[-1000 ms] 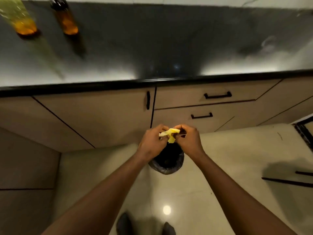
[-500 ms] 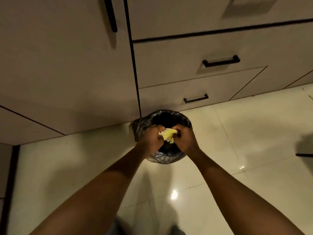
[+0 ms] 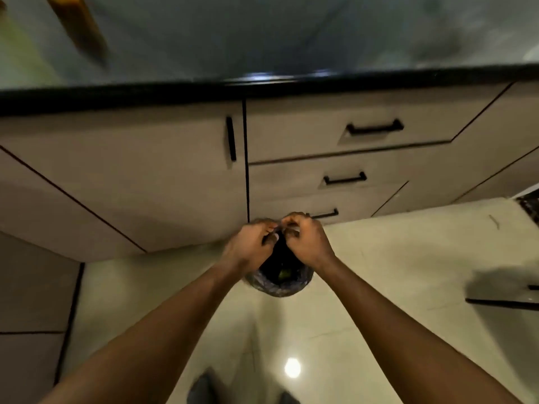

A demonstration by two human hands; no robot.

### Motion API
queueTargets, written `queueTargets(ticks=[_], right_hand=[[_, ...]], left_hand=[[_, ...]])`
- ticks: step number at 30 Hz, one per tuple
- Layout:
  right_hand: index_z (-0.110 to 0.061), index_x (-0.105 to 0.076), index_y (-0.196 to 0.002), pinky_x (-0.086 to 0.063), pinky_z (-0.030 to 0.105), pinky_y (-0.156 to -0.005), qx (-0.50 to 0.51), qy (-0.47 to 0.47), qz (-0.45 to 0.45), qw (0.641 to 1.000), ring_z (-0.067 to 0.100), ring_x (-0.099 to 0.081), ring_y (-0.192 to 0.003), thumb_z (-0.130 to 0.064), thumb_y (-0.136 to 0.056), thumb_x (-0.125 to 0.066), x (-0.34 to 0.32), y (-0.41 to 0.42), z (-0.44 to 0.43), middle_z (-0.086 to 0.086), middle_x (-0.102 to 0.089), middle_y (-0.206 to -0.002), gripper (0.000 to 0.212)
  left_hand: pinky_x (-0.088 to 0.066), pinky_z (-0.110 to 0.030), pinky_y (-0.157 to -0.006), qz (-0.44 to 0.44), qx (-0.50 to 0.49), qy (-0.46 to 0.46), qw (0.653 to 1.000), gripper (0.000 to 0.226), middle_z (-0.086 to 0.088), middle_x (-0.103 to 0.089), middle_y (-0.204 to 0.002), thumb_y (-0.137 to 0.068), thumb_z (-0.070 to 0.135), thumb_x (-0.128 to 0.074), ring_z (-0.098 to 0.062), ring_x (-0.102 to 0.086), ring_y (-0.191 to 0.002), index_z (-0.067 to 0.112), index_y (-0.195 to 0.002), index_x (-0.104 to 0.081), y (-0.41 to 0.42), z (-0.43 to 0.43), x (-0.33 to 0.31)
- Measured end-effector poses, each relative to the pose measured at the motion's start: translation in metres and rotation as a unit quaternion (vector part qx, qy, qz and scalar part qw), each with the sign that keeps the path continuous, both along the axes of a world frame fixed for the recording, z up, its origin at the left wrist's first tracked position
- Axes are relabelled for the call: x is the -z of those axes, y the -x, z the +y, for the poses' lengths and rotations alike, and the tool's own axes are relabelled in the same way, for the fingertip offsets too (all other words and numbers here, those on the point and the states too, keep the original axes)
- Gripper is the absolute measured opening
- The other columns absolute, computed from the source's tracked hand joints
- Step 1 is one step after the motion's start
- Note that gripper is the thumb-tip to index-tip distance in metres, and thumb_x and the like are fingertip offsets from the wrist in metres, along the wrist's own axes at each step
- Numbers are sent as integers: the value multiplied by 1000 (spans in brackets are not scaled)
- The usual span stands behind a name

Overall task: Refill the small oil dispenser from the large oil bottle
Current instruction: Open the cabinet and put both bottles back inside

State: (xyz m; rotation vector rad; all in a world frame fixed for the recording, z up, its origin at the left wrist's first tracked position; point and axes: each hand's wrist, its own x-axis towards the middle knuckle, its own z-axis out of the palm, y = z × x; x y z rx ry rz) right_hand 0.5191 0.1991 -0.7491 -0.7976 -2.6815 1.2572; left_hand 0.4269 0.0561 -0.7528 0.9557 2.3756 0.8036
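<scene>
Over the round, crinkly-lined bin [image 3: 280,288], left hand [image 3: 250,246] and right hand [image 3: 306,244] curl; contents indiscernible.

Through the head feed I looked down on a black counter edge [image 3: 175,93] that ran across the upper part of the view, with a pale glare [image 3: 280,75] near its middle. Beyond that edge lay a dark, glossy countertop [image 3: 291,33], much blurred. Under the edge's left half hung a beige cabinet door [image 3: 131,176] with an upright black handle [image 3: 231,139]. Under its right half I counted three stacked drawers, with a top bar handle [image 3: 374,128], a middle bar handle [image 3: 345,179] and a lowest bar handle [image 3: 325,214]. Farther below the edge spread a pale tiled floor [image 3: 408,258], where a round spot of light [image 3: 292,367] shone. A small bin with a black liner [image 3: 280,288] stood there, under the edge's middle.
</scene>
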Motion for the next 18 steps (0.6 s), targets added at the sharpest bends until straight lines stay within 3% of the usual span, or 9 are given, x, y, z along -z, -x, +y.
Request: queueTargets(ticks=[3,8,12,15,18], right_hand=[[-15,-75,-112,-55,38,-94,-40,-44,27,998,22,-70,-107,-17,-93,-65,-99,16,-7,3,-77,-113,22],[-14,-76,-119,-55,40,-98,-93,-111,93,985,23,-70,-111,-20,-99,-64,-252,46,-22,5,-76,-119,24],[-15,-73,-127,-56,37,-100,-119,-136,159,971,15,-68,-112,-24,-100,-64,-351,68,-34,1,-74,-123,29],[-13,-68,-135,-52,38,-109,-123,-150,210,958,15,-65,-124,-23,-101,-64,-417,81,-43,2,-71,-134,36],[-15,-63,-142,-44,33,-116,-125,-181,247,944,15,-57,-135,-25,-103,-63,-471,93,-53,2,-64,-145,40]], left_hand=[[-53,-42,-94,83,2,3,997,29,3,-66,-123,-104,39,-45,-20,-60,-114,29,-126,-62,4,-13,-94],[-44,-30,-89,212,-28,-36,976,36,5,-65,-117,-109,43,-33,-16,-58,-108,29,-126,-61,18,-34,-239],[-45,-35,-96,291,-73,-107,948,37,3,-64,-135,-109,40,-40,-20,-58,-121,24,-135,-60,38,-51,-335],[-39,-43,-113,332,-109,-110,931,51,-4,-42,-162,-110,43,-40,-24,-41,-145,19,-154,-45,48,-65,-402],[-21,-41,-124,352,-130,-112,920,61,-4,-19,-172,-109,48,-36,-21,-19,-156,20,-163,-27,58,-77,-456]])
